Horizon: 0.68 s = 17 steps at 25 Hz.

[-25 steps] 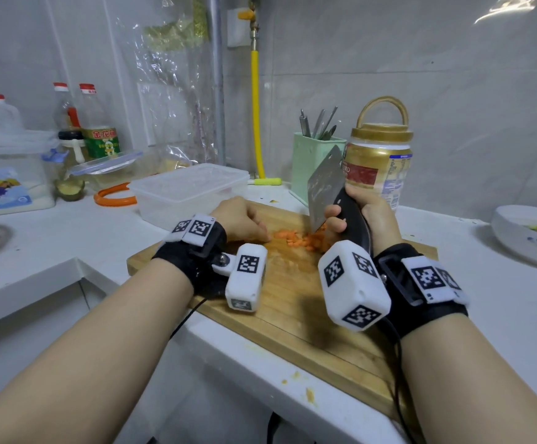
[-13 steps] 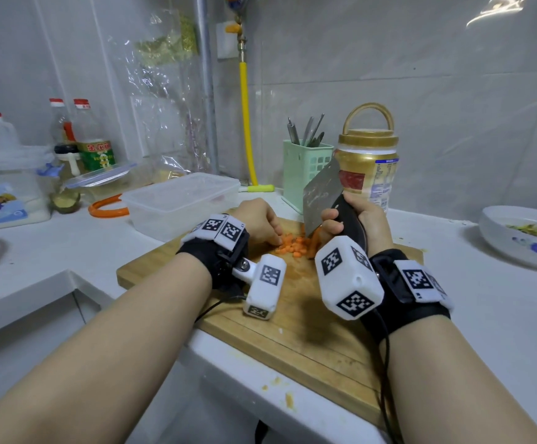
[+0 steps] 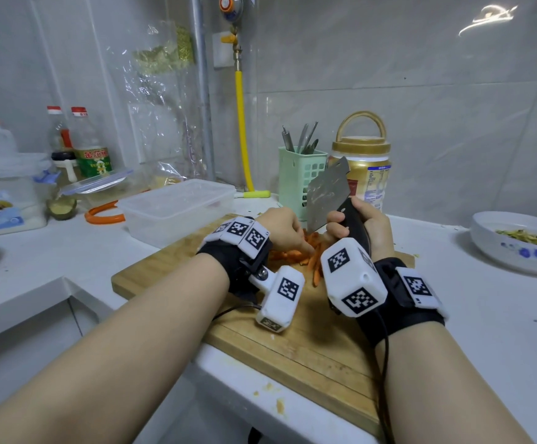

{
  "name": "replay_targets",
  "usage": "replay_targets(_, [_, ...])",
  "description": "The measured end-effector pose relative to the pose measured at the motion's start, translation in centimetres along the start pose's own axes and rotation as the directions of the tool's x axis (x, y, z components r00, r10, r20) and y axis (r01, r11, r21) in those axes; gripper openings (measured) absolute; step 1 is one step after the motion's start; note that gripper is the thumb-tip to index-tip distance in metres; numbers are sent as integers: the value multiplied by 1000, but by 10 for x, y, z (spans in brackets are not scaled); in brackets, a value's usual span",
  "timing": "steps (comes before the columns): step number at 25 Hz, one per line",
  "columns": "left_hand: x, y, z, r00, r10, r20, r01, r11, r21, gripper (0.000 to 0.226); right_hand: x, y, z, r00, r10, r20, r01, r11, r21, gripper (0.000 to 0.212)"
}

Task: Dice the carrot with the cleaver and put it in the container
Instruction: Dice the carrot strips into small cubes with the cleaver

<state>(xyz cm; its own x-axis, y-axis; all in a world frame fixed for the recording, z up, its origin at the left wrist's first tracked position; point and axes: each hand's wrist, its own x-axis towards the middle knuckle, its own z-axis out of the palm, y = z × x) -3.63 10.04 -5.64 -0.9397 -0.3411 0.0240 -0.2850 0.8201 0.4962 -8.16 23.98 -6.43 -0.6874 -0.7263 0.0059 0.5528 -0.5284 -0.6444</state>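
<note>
Orange carrot strips and bits [image 3: 316, 265] lie on the far part of the wooden cutting board [image 3: 309, 341]. My left hand [image 3: 281, 229] bends over them, its curled fingertips holding the strips down. My right hand [image 3: 371, 230] grips the dark handle of the cleaver [image 3: 326, 193]. The blade is tilted up, its lower corner just above the carrot beside my left fingers. A clear plastic container [image 3: 177, 206] stands open just beyond the board's left corner, and I see nothing inside it.
A green utensil holder [image 3: 296, 177] and a gold-lidded jar [image 3: 369, 168] stand close behind the cleaver. A white bowl of scraps [image 3: 514, 241] sits at the right. Bottles [image 3: 91, 145], a lid and an orange ring [image 3: 103, 214] crowd the back left. Carrot crumbs dot the counter's front edge.
The view has tipped upward. My left hand has slid right onto the carrot strips, and the cleaver blade has lifted slightly above them.
</note>
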Motion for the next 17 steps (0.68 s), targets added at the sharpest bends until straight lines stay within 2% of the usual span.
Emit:
replay_targets(4, [6,4,8,998,-55,-21,56,998,34,19,0,1,1,1000,7,5,-7,1000,-4,31])
replay_targets(7, [11,4,10,994,-95,-44,98,994,56,11,1,1,1,1000,18,11,-17,1000,-15,31])
replay_targets(10, [11,6,10,990,-124,-64,129,988,87,21,2,1,1,999,48,9,-48,999,-21,35])
replay_targets(17, [5,10,9,987,-163,9,162,986,36,21,1,2,2,1000,27,-13,-28,1000,-11,30])
